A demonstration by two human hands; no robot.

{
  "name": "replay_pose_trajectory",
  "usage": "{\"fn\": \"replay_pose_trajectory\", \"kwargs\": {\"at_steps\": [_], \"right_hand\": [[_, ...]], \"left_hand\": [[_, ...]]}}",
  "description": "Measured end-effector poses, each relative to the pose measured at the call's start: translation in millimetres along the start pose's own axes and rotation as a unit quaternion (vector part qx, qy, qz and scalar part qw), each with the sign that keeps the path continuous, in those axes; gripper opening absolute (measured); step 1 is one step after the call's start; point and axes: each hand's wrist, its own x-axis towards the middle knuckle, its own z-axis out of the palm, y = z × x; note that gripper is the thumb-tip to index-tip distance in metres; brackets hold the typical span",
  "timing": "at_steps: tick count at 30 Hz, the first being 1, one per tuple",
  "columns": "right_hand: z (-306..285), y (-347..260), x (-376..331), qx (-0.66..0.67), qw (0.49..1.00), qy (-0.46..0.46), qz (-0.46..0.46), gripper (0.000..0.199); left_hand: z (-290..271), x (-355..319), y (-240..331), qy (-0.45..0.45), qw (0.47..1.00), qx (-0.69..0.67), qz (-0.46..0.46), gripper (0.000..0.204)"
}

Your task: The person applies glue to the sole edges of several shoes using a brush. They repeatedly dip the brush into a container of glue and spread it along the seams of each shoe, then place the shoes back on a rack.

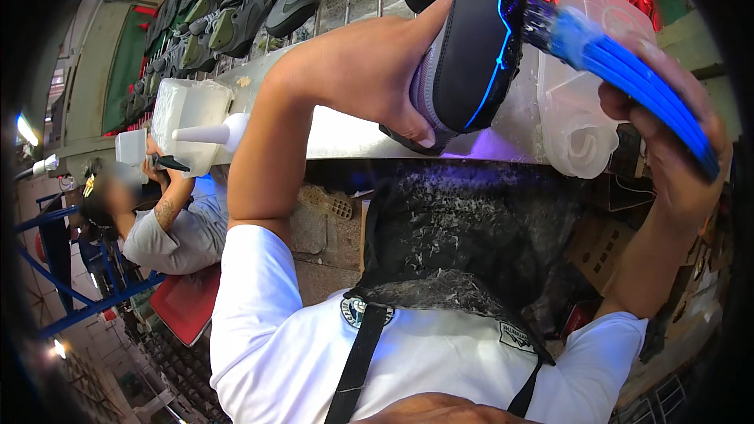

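Observation:
My left hand (369, 71) grips a shoe upper (471, 47), black with a glowing blue line along its edge, and holds it up near the middle top of the view. My right hand (675, 133) is closed on a blue brush (628, 71) whose bristled end touches the shoe's right side. Both forearms rise from my white shirt (440, 361) and a black apron (463, 243) speckled with dried white glue.
A metal workbench (345, 137) runs across behind my hands. Translucent plastic containers (577, 122) stand on it at right, a white squeeze bottle (212, 133) at left. Olive and grey shoes (259, 8) hang on a rack behind. A co-worker (157, 220) sits at left.

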Motion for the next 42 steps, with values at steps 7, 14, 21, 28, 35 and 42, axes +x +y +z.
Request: {"fn": "replay_pose_trajectory", "kwargs": {"at_steps": [7, 14, 21, 28, 35, 42], "right_hand": [[0.0, -3.0, 5.9, -0.122, 0.987, -0.078, -0.071, 0.034], [17.1, 5.9, -11.8, -0.099, 0.993, -0.066, -0.022, 0.03], [37.1, 25.8, -26.8, -0.121, 0.992, -0.022, -0.022, 0.03], [54.5, 40.7, -34.6, -0.117, 0.993, -0.003, -0.022, 0.032], [85.1, 64.1, -44.8, -0.12, 0.99, 0.058, -0.044, 0.036], [111.8, 82.5, -55.0, -0.102, 0.989, 0.102, -0.041, 0.039]], "left_hand": [[-3.3, 3.9, 1.1, -0.051, 0.995, -0.025, -0.083, 0.084], [-15.2, 13.5, 8.5, -0.041, 0.997, -0.063, -0.024, 0.096], [-21.1, 20.1, 6.5, -0.069, 0.992, -0.082, -0.065, 0.105], [-19.4, 26.3, -6.9, -0.062, 0.992, -0.084, -0.072, 0.106], [-12.9, 30.4, -25.9, -0.053, 0.985, -0.145, -0.082, 0.096], [-9.0, 28.3, -41.7, -0.067, 0.972, -0.213, -0.067, 0.087]]}}
